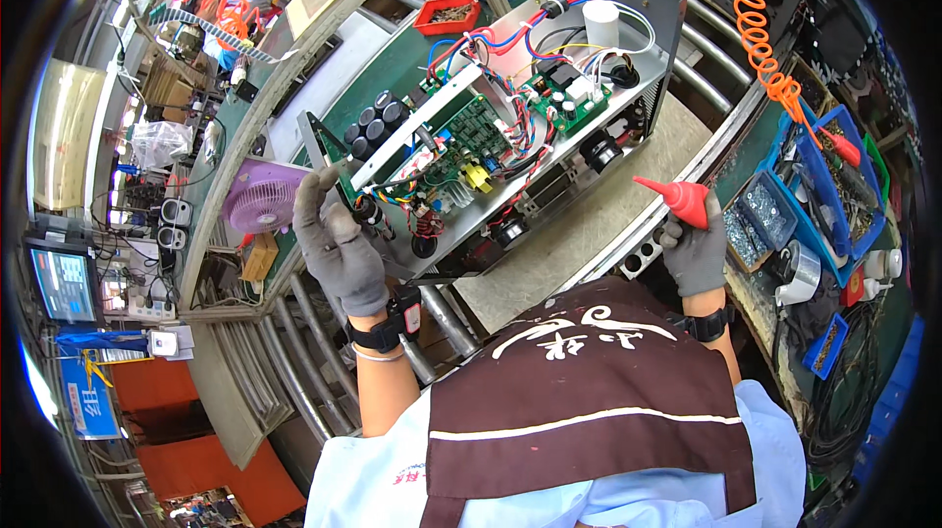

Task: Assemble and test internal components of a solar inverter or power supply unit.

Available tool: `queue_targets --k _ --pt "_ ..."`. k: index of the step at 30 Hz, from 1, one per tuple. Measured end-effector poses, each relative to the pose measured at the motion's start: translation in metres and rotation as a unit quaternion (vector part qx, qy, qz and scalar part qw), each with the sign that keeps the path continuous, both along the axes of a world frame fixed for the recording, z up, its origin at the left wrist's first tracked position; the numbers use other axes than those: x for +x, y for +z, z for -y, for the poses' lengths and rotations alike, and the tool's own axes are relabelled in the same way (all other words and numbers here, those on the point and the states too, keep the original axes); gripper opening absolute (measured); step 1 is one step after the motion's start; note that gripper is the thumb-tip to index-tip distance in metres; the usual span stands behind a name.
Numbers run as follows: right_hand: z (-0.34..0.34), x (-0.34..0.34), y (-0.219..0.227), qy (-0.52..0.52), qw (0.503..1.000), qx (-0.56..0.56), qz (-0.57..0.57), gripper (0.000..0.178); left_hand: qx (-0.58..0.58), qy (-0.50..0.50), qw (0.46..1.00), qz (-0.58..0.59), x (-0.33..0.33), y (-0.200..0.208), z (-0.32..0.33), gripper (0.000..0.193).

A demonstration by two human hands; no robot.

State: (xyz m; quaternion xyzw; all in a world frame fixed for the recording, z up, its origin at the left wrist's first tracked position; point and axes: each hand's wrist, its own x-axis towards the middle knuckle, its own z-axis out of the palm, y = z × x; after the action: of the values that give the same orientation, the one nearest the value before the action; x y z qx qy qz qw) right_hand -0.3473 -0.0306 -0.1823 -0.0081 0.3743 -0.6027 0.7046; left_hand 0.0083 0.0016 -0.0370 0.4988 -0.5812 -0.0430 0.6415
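Head view: one open metal chassis [643, 8], upper centre; one red squeeze bottle [684, 202], right of centre. Right hand [697, 251]: fingers gripping the bottle. Left hand [343, 258]: fingers loosely open, blocking the chassis's left corner. One purple fan [263, 196], left; one red bin [453, 29], top.

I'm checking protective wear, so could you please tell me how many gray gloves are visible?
2: one on the left hand, beside the open metal chassis; one on the right hand, holding a red pointed bulb. Others farther back may be hidden.
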Motion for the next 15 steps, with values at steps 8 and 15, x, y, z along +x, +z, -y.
queue_targets --k 8,15 --pt "-0.003 -0.008 -0.005 0.001 1.0 -0.008 0.009 0.047 -0.044 0.061 0.997 -0.003 -0.001 -0.01 -0.002 0.043" --pt "-0.003 -0.009 -0.013 -0.011 0.999 -0.013 0.029 0.048 -0.005 0.065 0.997 -0.038 0.002 -0.011 -0.002 0.025"
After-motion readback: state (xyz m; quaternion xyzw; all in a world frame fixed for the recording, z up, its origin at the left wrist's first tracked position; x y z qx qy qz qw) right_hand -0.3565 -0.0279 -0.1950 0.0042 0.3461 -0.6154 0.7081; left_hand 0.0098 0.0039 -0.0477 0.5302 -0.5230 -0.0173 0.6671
